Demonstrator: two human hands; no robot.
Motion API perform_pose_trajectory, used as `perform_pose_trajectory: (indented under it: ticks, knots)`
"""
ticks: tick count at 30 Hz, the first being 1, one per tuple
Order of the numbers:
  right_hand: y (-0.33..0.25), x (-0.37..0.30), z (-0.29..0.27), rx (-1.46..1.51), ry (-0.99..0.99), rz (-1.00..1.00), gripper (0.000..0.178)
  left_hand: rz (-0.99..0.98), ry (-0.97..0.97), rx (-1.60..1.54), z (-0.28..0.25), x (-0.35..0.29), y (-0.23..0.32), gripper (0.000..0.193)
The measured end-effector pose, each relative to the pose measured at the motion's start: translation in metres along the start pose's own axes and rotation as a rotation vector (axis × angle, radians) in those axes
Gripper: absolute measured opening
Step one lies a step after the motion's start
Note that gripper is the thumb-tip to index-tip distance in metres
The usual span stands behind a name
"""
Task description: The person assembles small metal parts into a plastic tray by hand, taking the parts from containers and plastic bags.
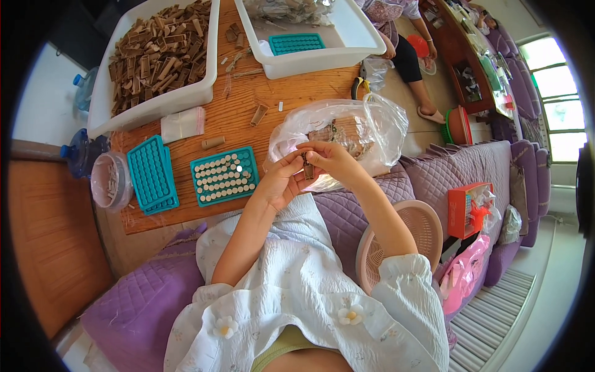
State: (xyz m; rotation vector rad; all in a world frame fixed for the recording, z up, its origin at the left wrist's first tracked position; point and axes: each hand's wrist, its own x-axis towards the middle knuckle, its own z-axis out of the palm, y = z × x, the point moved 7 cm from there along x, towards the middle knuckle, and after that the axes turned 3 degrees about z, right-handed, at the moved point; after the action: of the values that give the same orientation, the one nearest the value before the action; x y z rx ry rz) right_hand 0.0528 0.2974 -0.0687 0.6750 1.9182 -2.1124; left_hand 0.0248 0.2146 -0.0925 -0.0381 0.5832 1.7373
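Observation:
My left hand [280, 181] and my right hand [328, 159] meet over the table's near edge, both pinching one small brown strip piece [307, 168] between their fingertips. Just behind them lies a clear plastic bag [365, 127] with more brown pieces inside. To the left of my hands a teal grid tray [224, 175] lies flat on the wooden table [242, 105], most of its holes filled with small pale cylinders. A stack of empty teal trays [152, 175] lies further left.
A white bin [155, 59] heaped with brown pieces and a second white bin [310, 31] holding a teal tray stand at the back. A clear jar [110, 181] sits at the table's left edge. A pink basket [403, 242] rests on the purple sofa. Another person [403, 43] sits beyond the table.

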Motion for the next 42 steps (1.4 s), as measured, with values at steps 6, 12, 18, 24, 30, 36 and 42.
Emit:
perform_pose_trajectory:
  ticks: [6, 12, 18, 24, 30, 36, 42]
  knots:
    - [-0.007, -0.004, -0.002, -0.053, 0.058, -0.041, 0.032, 0.036, 0.055, -0.069, 0.000, -0.001, 0.002, 0.025]
    - [-0.014, -0.007, -0.004, -0.086, 0.055, -0.032, 0.031, 0.059, 0.021, -0.094, 0.002, 0.000, 0.003, 0.028]
    - [-0.055, -0.027, -0.028, -0.647, 0.269, -0.299, 0.030, 0.104, -0.107, -0.120, -0.002, 0.001, 0.005, 0.035]
    - [-0.095, -0.177, -0.165, 0.166, 1.099, -0.701, 0.063, 0.106, -0.014, -0.154, -0.008, -0.003, 0.011, 0.033]
    - [0.080, -0.364, -0.347, 0.786, 1.579, -0.537, 0.021, 0.098, -0.056, -0.139, 0.001, 0.007, 0.006, 0.031]
    - [0.051, -0.348, -0.336, 0.376, 1.796, -0.373, 0.022, 0.110, -0.102, -0.138, 0.007, 0.010, 0.002, 0.031]
    - [-0.119, -0.054, -0.034, -0.707, 0.376, -0.346, 0.018, 0.160, 0.029, -0.078, -0.005, 0.002, 0.005, 0.024]
